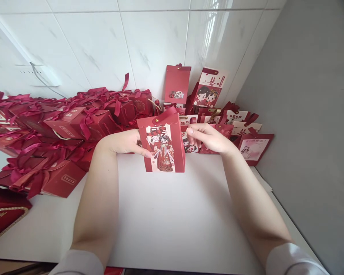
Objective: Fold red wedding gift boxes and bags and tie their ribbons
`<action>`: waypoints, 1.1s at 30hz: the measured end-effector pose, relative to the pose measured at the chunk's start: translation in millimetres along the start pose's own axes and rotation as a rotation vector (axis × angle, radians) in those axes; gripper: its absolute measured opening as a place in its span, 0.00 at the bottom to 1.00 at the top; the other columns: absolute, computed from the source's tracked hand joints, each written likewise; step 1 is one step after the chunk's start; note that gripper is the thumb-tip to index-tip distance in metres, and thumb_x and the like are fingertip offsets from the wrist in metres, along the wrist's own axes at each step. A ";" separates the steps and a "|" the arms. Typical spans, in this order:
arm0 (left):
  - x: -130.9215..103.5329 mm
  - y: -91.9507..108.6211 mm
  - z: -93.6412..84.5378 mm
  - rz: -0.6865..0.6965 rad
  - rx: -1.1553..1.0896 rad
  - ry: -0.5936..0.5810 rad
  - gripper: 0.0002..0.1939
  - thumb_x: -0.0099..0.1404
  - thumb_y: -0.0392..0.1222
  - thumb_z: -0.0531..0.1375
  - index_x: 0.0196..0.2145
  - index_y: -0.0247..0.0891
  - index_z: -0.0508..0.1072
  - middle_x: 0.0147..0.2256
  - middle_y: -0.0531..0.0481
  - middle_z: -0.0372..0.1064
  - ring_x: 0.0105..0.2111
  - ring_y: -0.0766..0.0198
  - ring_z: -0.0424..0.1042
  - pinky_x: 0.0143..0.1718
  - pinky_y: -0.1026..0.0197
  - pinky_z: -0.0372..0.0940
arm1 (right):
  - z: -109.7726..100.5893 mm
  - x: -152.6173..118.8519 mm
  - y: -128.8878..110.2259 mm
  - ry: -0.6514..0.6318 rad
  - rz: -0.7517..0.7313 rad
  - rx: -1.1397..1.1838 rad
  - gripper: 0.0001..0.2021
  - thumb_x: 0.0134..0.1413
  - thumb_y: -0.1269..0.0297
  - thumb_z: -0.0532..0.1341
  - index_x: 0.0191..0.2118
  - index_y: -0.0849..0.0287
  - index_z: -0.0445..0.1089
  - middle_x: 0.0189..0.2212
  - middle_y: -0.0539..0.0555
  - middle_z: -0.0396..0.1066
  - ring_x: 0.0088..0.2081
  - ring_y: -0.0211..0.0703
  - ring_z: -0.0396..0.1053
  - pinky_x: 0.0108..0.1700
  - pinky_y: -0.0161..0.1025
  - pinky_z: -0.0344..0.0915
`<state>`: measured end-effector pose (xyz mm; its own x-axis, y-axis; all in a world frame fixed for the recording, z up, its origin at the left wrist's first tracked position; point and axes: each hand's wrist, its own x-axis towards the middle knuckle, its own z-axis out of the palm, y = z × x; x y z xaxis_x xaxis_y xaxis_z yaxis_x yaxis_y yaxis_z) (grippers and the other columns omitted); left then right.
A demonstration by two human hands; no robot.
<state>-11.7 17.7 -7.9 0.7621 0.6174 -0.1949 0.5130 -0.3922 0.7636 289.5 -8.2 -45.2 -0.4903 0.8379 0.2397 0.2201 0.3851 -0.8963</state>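
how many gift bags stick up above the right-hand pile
2: a red windowed bag and, to its right, a cartoon-couple bag. Others may be hidden behind.

Tiled wall (pixel 154 42) (glossy), thin cable (pixel 41 79), white table (pixel 166 221)

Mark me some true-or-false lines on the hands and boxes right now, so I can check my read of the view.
1. The left hand holds a red box with figures printed on its front. True.
2. The right hand is near the side of that box, on the right in the view. True.
3. The held box is lying on its printed front. False: the printed front faces the camera.
4. Red boxes with ribbons are piled on the left of the white table. True.
5. The wall behind the table is plain red. False: it is white tile with grey marks.
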 end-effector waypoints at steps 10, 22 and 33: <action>16.9 -21.5 -0.1 -0.029 -0.188 0.071 0.24 0.56 0.52 0.70 0.48 0.41 0.77 0.51 0.43 0.75 0.51 0.51 0.74 0.54 0.52 0.69 | 14.0 -4.4 -16.5 -0.213 -0.065 -0.142 0.24 0.67 0.47 0.52 0.25 0.58 0.62 0.24 0.48 0.64 0.26 0.36 0.61 0.33 0.36 0.58; 31.4 8.0 21.4 -0.372 0.149 0.278 0.25 0.63 0.64 0.55 0.32 0.38 0.74 0.35 0.43 0.78 0.35 0.55 0.78 0.35 0.59 0.69 | 65.2 29.9 28.7 0.250 0.047 -0.983 0.19 0.72 0.57 0.46 0.32 0.57 0.67 0.28 0.53 0.74 0.29 0.43 0.69 0.31 0.39 0.48; 37.0 31.5 34.4 -0.288 0.634 0.410 0.21 0.70 0.51 0.50 0.22 0.39 0.61 0.28 0.43 0.74 0.26 0.59 0.72 0.27 0.60 0.56 | 65.3 29.6 30.1 0.328 0.051 -0.993 0.19 0.72 0.57 0.47 0.32 0.58 0.67 0.29 0.57 0.75 0.28 0.45 0.69 0.29 0.40 0.45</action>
<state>46.2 4.7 -12.3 0.4231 0.9061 0.0041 0.8875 -0.4154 0.1995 226.6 2.9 -89.4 -0.2409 0.8690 0.4323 0.9005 0.3663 -0.2343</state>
